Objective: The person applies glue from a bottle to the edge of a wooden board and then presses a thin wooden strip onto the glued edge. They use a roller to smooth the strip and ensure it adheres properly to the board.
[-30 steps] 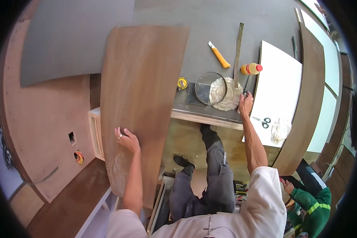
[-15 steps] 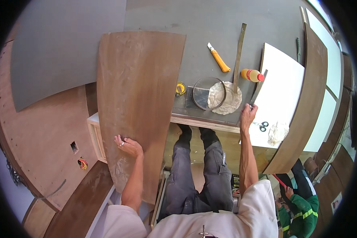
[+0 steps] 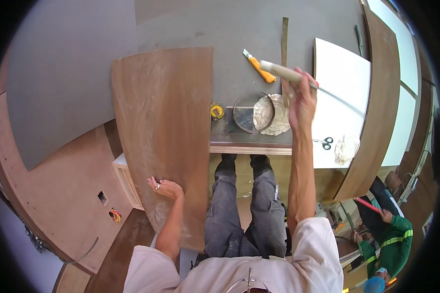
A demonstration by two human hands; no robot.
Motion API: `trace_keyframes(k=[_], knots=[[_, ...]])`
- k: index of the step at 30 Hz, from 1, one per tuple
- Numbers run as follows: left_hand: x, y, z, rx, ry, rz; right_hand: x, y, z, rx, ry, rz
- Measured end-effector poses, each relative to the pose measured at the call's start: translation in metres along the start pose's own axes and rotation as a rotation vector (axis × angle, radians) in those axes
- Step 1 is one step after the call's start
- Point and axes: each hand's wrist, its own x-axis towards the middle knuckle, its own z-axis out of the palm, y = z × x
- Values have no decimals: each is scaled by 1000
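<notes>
My right hand (image 3: 303, 100) is raised over the worktop with its fingers closed round a long tool (image 3: 281, 72). A pale handle with a white end sticks out to the left, and a thin grey shaft, blurred by motion, points right. What kind of tool it is cannot be made out. My left hand (image 3: 167, 188) lies on the lower part of a brown wood-grain board (image 3: 166, 112), fingers loosely stretched and slightly bent. A bottle with a red cap (image 3: 315, 84) is mostly hidden behind my right hand.
On the grey worktop (image 3: 181, 24) lie an orange utility knife (image 3: 261, 68), a yellow tape measure (image 3: 217, 111), a coiled dark strip (image 3: 235, 119) and crumpled pale wrapping (image 3: 281, 119). Scissors (image 3: 326, 143) rest on a white panel (image 3: 339, 93). A person in green (image 3: 393, 246) works at lower right.
My right hand has risen from the white panel's left edge with the tool, now turned so its pale handle shows. My left hand stays on the board, and the view has shifted slightly.
</notes>
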Motion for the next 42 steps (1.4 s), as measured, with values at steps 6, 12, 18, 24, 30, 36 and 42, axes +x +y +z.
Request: trace_keyframes(k=[6,12,18,24,30,36,42], knots=[[0,-1,2,16,-16,-7,69,88,41,40,72,16],[-4,-9,0,36,-58,13,67,117,55,150,35,98],[-1,-3,-3,29,-103,-20,65,127,69,106,26,31],[1,3,-8,73,-157,-21,56,120,60,111,38,17],[-4,-5,-4,75,-111,-23,21,124,62,70,23,78],[-1,-5,-2,81,-135,-75,-3,135,67,101,24,79],[-4,-8,-1,16,-146,-110,-18,123,63,63,119,34]])
